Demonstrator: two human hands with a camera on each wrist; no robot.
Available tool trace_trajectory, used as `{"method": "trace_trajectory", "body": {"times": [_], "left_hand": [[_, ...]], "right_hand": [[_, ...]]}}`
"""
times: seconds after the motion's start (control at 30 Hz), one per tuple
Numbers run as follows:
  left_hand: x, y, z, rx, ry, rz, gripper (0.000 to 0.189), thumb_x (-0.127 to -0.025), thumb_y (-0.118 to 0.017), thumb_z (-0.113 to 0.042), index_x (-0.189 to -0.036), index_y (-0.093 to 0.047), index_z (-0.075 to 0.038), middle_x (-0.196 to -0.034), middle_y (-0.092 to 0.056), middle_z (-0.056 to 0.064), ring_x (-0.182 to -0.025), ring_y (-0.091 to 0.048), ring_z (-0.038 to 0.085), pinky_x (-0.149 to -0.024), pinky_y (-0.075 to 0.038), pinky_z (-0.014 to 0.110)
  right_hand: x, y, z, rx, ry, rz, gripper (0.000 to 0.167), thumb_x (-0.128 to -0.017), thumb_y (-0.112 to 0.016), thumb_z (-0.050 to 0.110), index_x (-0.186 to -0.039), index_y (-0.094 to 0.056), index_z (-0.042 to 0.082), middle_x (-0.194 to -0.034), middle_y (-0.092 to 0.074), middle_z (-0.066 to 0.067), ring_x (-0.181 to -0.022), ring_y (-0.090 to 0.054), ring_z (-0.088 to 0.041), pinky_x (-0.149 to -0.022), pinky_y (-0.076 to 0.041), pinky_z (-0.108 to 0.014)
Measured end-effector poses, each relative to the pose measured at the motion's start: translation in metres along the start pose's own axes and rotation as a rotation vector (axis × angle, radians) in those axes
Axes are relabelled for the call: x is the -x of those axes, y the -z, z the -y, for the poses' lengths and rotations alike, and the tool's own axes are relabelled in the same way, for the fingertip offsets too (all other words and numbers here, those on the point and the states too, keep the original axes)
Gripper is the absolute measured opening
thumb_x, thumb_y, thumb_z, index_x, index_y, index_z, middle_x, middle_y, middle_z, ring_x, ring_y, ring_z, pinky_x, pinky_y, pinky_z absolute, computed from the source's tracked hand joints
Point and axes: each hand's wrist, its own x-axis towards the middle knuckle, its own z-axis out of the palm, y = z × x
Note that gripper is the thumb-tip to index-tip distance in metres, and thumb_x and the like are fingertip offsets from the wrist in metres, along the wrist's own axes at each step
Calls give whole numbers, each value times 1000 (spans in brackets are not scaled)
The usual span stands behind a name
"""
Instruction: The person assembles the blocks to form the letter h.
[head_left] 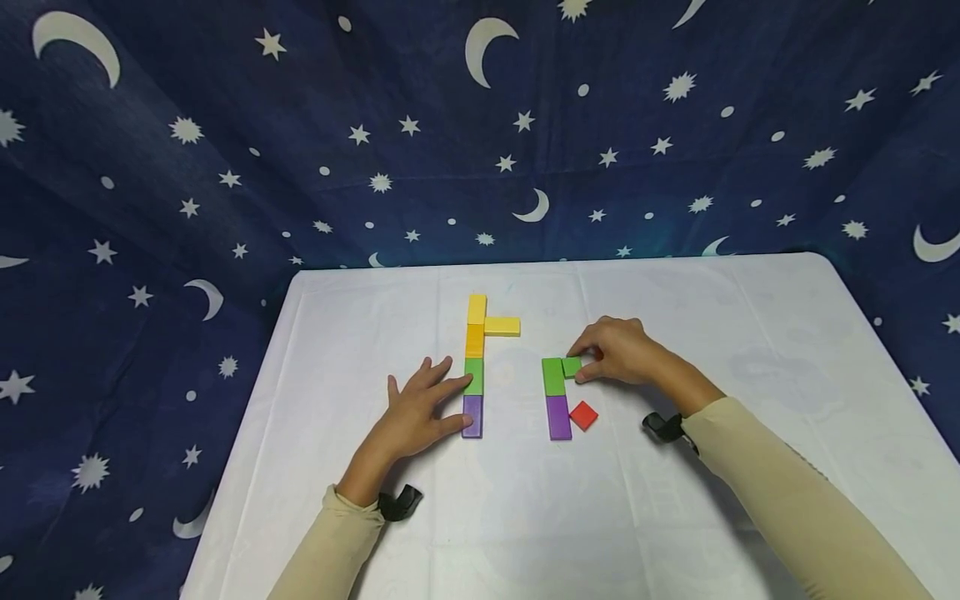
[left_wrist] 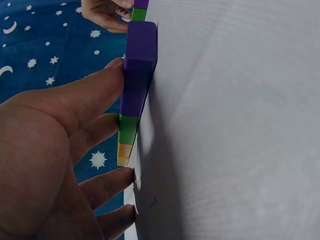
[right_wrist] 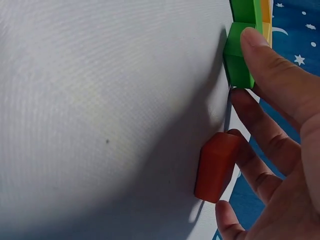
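My left hand [head_left: 416, 417] lies with fingers spread beside a column of blocks. Its thumb touches the purple block [head_left: 472, 417] at the near end, and its index finger touches the green block [head_left: 474, 371] beyond. An orange block [head_left: 475, 342] and a yellow block [head_left: 477, 309] continue that column. My right hand [head_left: 618, 350] pinches a small green block [right_wrist: 239, 55] between thumb and finger. This block sits against the right side of a longer green block [head_left: 553, 377], which meets another purple block [head_left: 558, 418].
A yellow block [head_left: 502, 327] juts rightward from the left column. Beside the right-hand purple block lies a turned red block [head_left: 583, 416], below the right hand. All rest on a white-covered table [head_left: 510, 517]. A dark blue star-and-moon cloth [head_left: 435, 92] hangs behind.
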Motion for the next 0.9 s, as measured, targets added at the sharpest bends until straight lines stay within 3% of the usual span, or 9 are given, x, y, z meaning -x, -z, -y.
{"method": "trace_trajectory", "body": {"times": [0.13,0.37,0.6,0.9], "left_hand": [[0,0,-1,-1,0,0,65,-88,-76,-52,-146,-58,-31,-166,-35,7,-157,-20,38,-110,1,84],[-1,0,-1,-7,4,3,65,-88,-75,-52,-147,-57,-31,-166,-35,7,-158,-20,38,-110,2,84],[0,0,-1,-10,6,5,64,-88,-75,-51,-147,-57,-31,-166,-35,7,-157,-21,38,-110,1,84],[-1,-1,-1,-8,11,10,65,-88,-75,-52,-147,-57,-32,-166,-35,6,-158,-20,37,-111,2,84]], "right_hand": [[2,1,1,-18,-25,-7,33,-76,-90,39,-106,-80,26,-78,-63,13,-86,-52,-14,-79,-34,-44],[3,0,0,-50,-58,-26,30,-78,-88,40,-103,-78,25,-77,-61,9,-82,-53,-15,-79,-34,-42],[-2,1,0,-79,-53,-93,32,-83,-84,37,-108,-75,19,-88,-73,9,-89,-55,-17,-83,-36,-47],[-20,7,10,-66,-153,-128,38,-83,-84,42,-112,-75,18,-106,-75,-1,-107,-59,-26,-87,-38,-54]]}}
